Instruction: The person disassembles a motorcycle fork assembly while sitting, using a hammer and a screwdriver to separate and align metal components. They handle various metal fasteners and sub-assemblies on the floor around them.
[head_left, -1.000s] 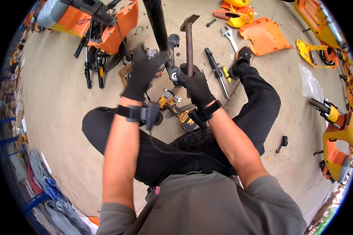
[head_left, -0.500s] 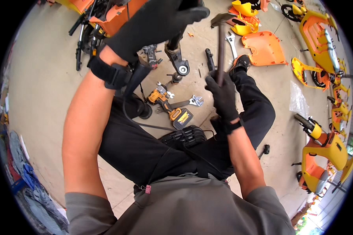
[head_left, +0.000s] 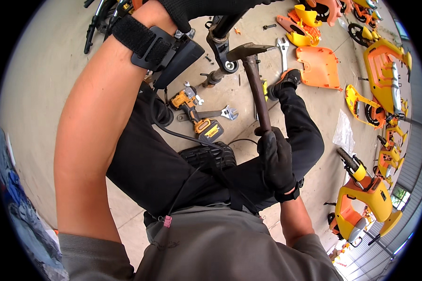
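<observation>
My right hand, in a black glove, is closed round the lower handle of a hammer. The hammer's metal head overlaps the eyelet end of a dark fork leg from this viewpoint; whether they touch I cannot tell. At the top edge my left hand, also gloved, is wrapped over the black tube of that fork. Most of its fingers are cut off by the frame. A metal rod end lies below the eyelet. Strapped at my left wrist is a black device with a cable.
Between my legs lie a yellow cordless impact driver and an adjustable wrench. Another adjustable wrench lies by my right shoe, near an orange panel. Yellow-orange scooters and body parts line the right side.
The hammer and my right hand have come lower and nearer to me, bringing the head over the fork end. My left hand has gone up, partly out of the frame. The view has shifted.
</observation>
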Demonstrator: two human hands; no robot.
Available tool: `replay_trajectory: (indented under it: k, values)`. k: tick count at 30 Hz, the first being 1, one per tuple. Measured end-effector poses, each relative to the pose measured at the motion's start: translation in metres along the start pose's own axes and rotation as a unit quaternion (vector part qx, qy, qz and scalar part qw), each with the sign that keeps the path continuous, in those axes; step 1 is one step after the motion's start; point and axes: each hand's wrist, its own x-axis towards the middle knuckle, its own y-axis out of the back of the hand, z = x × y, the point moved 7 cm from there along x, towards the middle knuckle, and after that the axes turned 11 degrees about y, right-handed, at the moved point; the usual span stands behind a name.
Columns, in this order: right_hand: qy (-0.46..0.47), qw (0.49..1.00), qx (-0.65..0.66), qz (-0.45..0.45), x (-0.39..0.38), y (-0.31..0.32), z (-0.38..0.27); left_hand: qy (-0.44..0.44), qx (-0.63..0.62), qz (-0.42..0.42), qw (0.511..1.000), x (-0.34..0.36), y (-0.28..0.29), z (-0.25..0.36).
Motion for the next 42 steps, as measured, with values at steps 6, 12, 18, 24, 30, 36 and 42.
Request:
replay_trajectory:
  k: [6,12,18,24,30,36,42]
  values:
    - [0.012,0.998,-0.066,-0.014,0.004,0.0,0.004,0.019,0.04,0.011,0.999,0.002,-0.004,0.003]
    - [0.012,0.998,-0.065,-0.023,0.008,-0.003,0.003,0.024,0.021,0.003,0.999,-0.001,0.003,0.003]
    - [0.023,0.997,-0.078,-0.003,0.002,0.002,0.005,-0.023,0.022,0.011,0.999,0.002,-0.004,0.01]
    - [0.01,0.998,-0.068,-0.003,-0.002,0.005,0.001,-0.009,0.017,0.0,1.0,0.002,-0.004,0.008]
    - [0.019,0.998,-0.063,-0.006,0.005,0.004,0.007,-0.012,0.013,0.009,1.0,0.003,-0.005,0.002]
    - [0.006,0.998,-0.054,0.023,-0.011,0.013,0.0,0.002,0.004,-0.002,1.0,0.005,-0.011,0.0]
    - [0.002,0.995,-0.096,-0.001,-0.017,0.01,0.012,0.015,0.005,-0.009,1.0,0.007,-0.018,0.004]
